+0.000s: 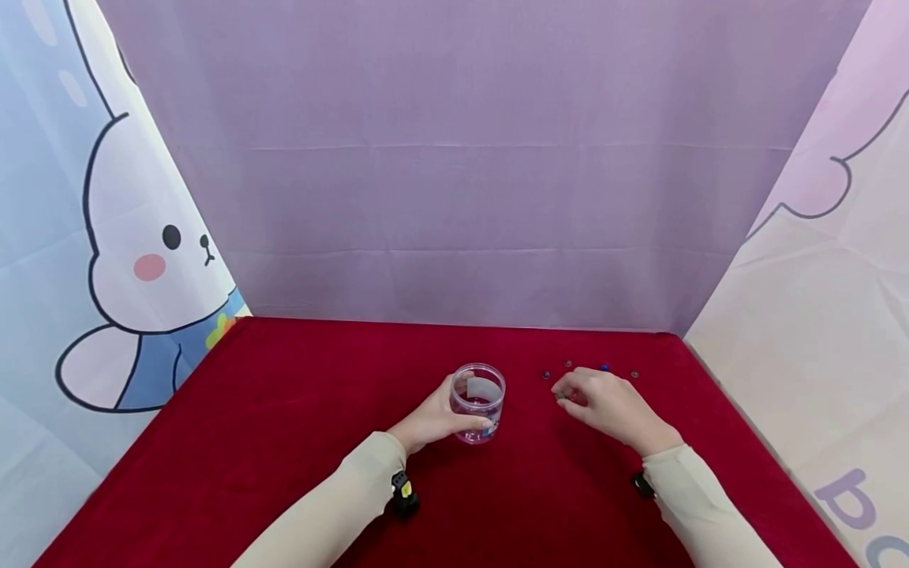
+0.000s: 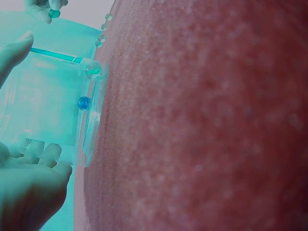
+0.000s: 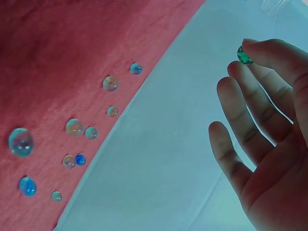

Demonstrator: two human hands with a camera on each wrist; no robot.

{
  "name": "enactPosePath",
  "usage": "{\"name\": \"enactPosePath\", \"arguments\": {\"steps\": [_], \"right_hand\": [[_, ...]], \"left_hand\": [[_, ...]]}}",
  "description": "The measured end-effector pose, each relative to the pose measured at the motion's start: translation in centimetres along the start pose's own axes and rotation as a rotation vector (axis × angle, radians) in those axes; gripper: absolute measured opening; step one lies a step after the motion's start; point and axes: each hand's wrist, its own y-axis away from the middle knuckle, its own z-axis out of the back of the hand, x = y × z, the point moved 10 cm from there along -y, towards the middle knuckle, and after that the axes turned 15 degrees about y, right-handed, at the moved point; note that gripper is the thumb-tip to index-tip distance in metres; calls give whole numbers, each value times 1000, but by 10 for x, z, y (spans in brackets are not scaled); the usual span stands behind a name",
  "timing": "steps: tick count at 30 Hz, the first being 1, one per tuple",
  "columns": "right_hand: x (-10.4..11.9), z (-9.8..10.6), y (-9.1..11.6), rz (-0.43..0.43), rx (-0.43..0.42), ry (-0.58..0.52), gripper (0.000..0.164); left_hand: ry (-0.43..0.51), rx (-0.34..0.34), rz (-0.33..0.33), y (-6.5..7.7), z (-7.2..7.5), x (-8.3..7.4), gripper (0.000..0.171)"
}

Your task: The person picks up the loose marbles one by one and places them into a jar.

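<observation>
My left hand [image 1: 432, 416] grips a clear plastic jar [image 1: 490, 406] around its side, thumb across the front. The jar stands open at the top near the middle of the red cloth. Through its wall in the left wrist view, a blue marble [image 2: 83, 103] and a clear-green marble [image 2: 93, 71] lie at the bottom. To the right of the jar, my right hand [image 1: 614, 404] holds a green glass marble [image 3: 244, 56] between thumb and index finger, above the cloth. Its other fingers are spread in the right wrist view.
Several loose marbles lie on the red cloth [image 1: 284, 442] beyond my right hand, among them a blue marble [image 1: 605, 368] and a clear marble [image 1: 635, 375]. A purple curtain [image 1: 454, 197] hangs behind the table, with printed fabric at both sides.
</observation>
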Motion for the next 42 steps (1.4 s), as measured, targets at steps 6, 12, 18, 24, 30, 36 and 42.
{"name": "enactPosePath", "arguments": {"steps": [6,12,18,24,30,36,42], "right_hand": [[7,5,-5,17,-25,0,20],[18,10,-12,49,-58,-19,20],[28,15,-20,78,-100,-29,22],[37,18,-27,100,-127,-52,23],[49,19,-35,116,-130,-56,21],[58,20,-41,122,-128,-77,20],[68,19,-48,145,-140,-75,19]], "left_hand": [[1,-1,2,0,1,1,93],[0,-1,-4,-1,2,2,93],[0,-1,-7,-1,3,3,93],[3,7,-15,0,3,1,95],[6,1,-11,-1,4,2,96],[18,9,-2,-1,3,4,95],[24,13,-3,-2,3,3,95]]}}
